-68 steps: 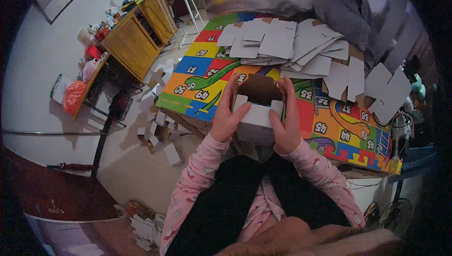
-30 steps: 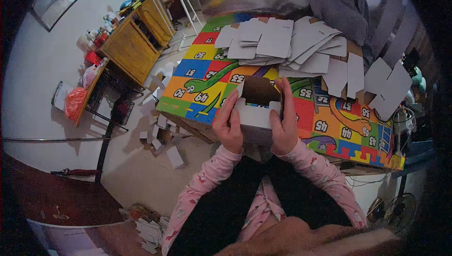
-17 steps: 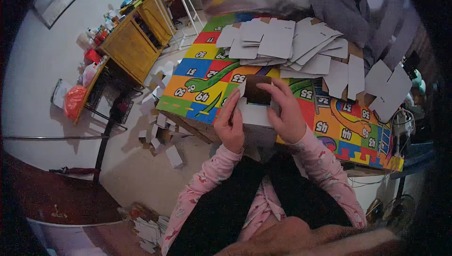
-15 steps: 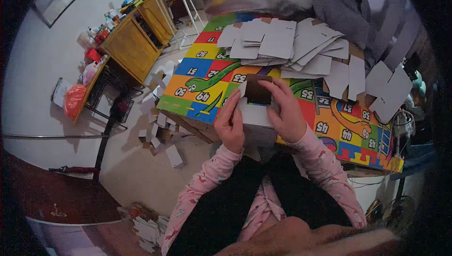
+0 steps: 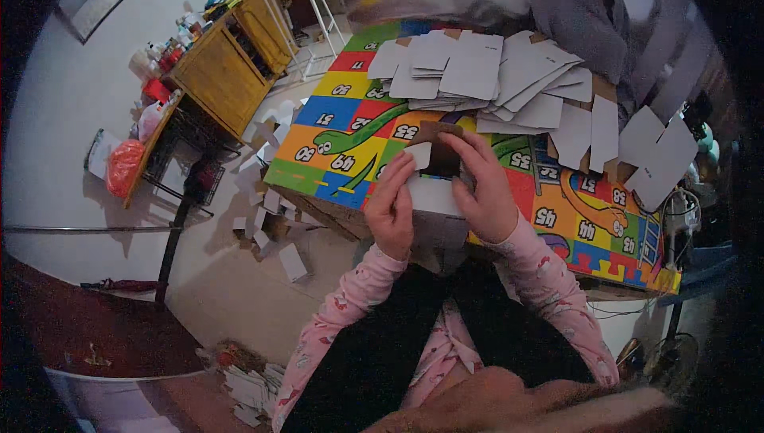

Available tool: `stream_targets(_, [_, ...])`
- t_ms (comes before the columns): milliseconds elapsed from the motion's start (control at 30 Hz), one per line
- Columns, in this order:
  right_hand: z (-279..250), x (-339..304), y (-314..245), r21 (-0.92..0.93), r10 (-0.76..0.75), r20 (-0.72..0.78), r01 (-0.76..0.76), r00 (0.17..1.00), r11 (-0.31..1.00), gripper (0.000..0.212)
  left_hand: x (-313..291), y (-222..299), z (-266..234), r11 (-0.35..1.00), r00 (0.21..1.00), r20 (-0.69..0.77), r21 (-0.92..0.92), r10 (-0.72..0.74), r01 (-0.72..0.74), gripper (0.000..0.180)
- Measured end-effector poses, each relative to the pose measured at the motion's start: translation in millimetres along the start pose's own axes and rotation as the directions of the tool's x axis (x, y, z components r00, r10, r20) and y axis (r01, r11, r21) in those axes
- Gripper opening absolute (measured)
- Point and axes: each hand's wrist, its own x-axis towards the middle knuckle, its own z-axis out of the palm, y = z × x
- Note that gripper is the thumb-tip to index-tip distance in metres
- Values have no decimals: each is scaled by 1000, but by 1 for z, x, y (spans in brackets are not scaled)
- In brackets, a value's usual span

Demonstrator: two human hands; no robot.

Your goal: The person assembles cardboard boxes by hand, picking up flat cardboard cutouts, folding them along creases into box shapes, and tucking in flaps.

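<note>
A small white cardboard box (image 5: 434, 196) with a brown inside stands between my hands at the near edge of a colourful number-board surface (image 5: 310, 132). Its top gapes, with a brown flap raised at the far side. My left hand (image 5: 390, 208) grips the box's left side, its fingers against a small white flap (image 5: 419, 155) that leans in over the opening. On the right side my right hand (image 5: 487, 194) holds the box, fingertips on the far brown flap and thumb near the front corner. Part of the box's lower front lies in shadow.
Flat white carton blanks (image 5: 469, 67) lie in a loose pile beyond the box, spreading right to an unfolded carton (image 5: 654, 154). Folded white boxes (image 5: 293, 263) are scattered on the floor at left. A wooden cabinet (image 5: 219, 75) stands at the far left.
The small left flap has tipped inward over the box's opening, pushed by my left fingers. My right hand has barely moved.
</note>
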Motion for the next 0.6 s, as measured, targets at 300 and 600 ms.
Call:
stream_targets(300, [-2, 1, -6, 20, 2, 3, -2, 1000, 1000, 65, 5, 0, -8, 988, 988, 129, 122, 83, -99, 33])
stream_targets(600, [-3, 1, -5, 19, -10, 14, 10, 1000, 1000, 61, 25, 9, -23, 964, 955, 285, 221, 80, -147, 25])
